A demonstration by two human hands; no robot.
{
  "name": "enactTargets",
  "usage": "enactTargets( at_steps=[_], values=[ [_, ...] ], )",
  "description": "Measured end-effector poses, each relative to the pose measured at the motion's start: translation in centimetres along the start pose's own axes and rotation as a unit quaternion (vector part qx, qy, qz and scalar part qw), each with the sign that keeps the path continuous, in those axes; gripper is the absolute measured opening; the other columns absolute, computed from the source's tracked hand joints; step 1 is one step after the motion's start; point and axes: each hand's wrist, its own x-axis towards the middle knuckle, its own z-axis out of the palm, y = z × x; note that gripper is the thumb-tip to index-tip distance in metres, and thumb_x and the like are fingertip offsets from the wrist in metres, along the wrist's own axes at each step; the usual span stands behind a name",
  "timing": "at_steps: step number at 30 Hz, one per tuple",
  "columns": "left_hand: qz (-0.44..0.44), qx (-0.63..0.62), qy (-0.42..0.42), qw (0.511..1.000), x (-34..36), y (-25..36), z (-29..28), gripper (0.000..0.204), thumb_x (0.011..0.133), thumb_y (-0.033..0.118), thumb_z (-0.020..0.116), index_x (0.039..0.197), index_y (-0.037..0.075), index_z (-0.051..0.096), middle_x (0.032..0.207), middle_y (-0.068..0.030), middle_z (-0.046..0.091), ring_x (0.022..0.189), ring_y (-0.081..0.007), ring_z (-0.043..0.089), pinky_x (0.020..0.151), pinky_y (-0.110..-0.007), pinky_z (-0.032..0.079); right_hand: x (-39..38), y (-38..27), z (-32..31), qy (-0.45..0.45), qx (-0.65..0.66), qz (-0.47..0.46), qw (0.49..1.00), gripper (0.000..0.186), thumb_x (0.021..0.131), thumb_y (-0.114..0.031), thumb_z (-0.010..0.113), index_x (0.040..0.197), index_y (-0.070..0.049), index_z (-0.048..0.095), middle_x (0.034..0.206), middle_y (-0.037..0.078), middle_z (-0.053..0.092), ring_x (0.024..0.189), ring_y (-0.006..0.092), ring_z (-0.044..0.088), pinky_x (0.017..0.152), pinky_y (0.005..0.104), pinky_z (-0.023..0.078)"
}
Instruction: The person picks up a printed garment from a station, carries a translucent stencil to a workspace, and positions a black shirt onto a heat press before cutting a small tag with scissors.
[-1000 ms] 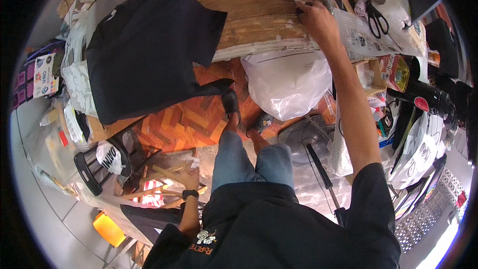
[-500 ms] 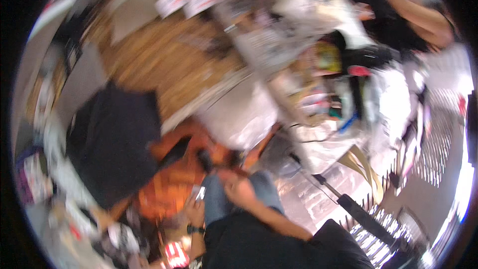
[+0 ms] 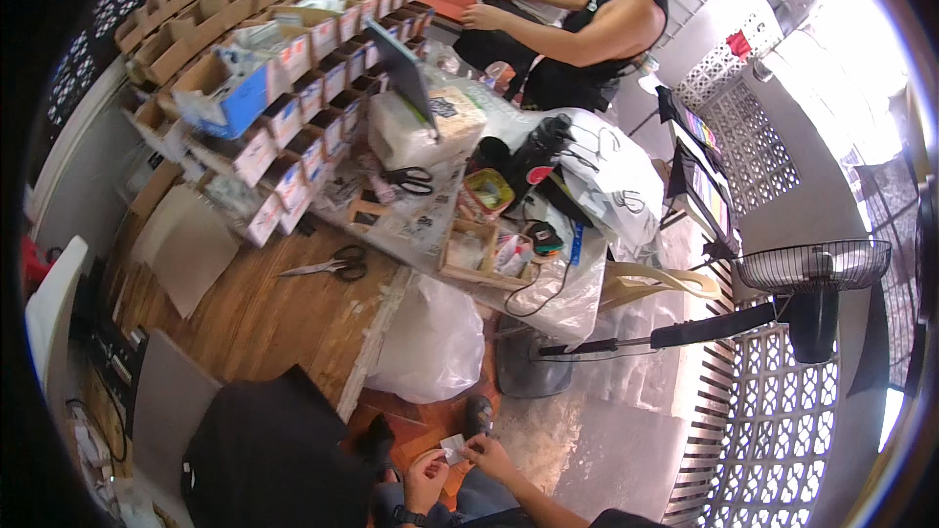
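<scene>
Down at the bottom of the head view, above my lap, my hands are close together around a small white slip (image 3: pixel 453 447). My left hand (image 3: pixel 424 483) has its fingers closed at the slip's lower left side, and a dark watch is on that wrist. My right hand (image 3: pixel 492 456) pinches the slip's right edge between closed fingers. Whether the slip is paper or plastic is too small to tell. Left of my hands lies a black cloth (image 3: pixel 264 450) spread over the near end of the wooden table.
Large black-handled scissors (image 3: pixel 333 265) lie on the wooden table (image 3: pixel 235 303). Stacked cardboard bins (image 3: pixel 284 127) stand beyond. A plastic-covered table (image 3: pixel 430 244) carries smaller scissors, a black bottle and a wooden tray. A standing fan (image 3: pixel 817 279) is right. Another person (image 3: pixel 597 34) works at the back.
The view has swung and sharpened, now showing more of the bins, the fan and the other person. My right hand, earlier apart from the white slip, has come to it beside my left.
</scene>
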Motion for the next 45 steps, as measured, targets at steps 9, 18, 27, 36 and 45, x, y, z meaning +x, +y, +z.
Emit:
enactTargets(
  at_steps=[9,18,27,36,45],
  values=[
    [0.023,0.151,-0.097,0.984,-3.1,-8.7,-1.1,0.019,0.090,0.011,0.061,0.104,-0.002,0.064,0.094,-0.0079,0.068,0.089,-0.0149,0.064,0.079,-0.030,0.051,-7.0,16.9,8.6,0.043,0.017,0.123,0.991,0.016,0.084,-0.009,0.061,0.097,-0.003,0.068,0.078,0.011,0.068,0.066,0.0174,0.065,0.061,0.0334,0.053],
    [-0.069,0.311,-0.046,0.947,8.5,-31.4,0.5,0.004,0.078,0.007,0.066,0.080,0.003,0.068,0.075,-0.0123,0.068,0.070,-0.0222,0.067,0.067,-0.033,0.052,-0.6,29.5,10.2,0.177,0.019,0.144,0.973,0.026,0.084,-0.011,0.057,0.109,-0.005,0.060,0.076,0.020,0.065,0.079,0.0324,0.066,0.069,0.0391,0.050],
    [-0.080,0.573,-0.151,0.802,23.5,-47.8,-0.1,0.041,0.091,0.037,0.059,0.090,-0.004,0.068,0.076,-0.0117,0.069,0.065,-0.0185,0.067,0.064,-0.033,0.053,11.6,49.5,12.8,0.127,-0.090,0.303,0.940,0.036,0.087,-0.031,0.051,0.085,-0.001,0.071,0.085,0.026,0.066,0.083,0.0406,0.065,0.076,0.0470,0.052],
    [-0.076,0.710,-0.076,0.696,34.9,-58.3,-1.6,0.062,0.086,0.057,0.060,0.077,-0.004,0.063,0.071,-0.0200,0.065,0.066,-0.0318,0.067,0.065,-0.041,0.052,27.2,58.9,2.9,0.397,-0.404,0.061,0.822,0.027,0.085,-0.033,0.064,0.087,-0.007,0.070,0.093,0.010,0.064,0.085,0.0278,0.067,0.066,0.0413,0.055],
    [-0.003,0.580,-0.217,0.785,31.5,-57.6,-2.6,0.030,0.090,0.030,0.062,0.081,0.001,0.061,0.078,-0.0231,0.064,0.074,-0.0395,0.063,0.066,-0.046,0.048,26.2,55.3,8.1,0.367,-0.254,0.092,0.890,0.025,0.088,-0.029,0.062,0.085,-0.004,0.066,0.093,0.014,0.063,0.086,0.0347,0.064,0.069,0.0449,0.052]
  ],
)
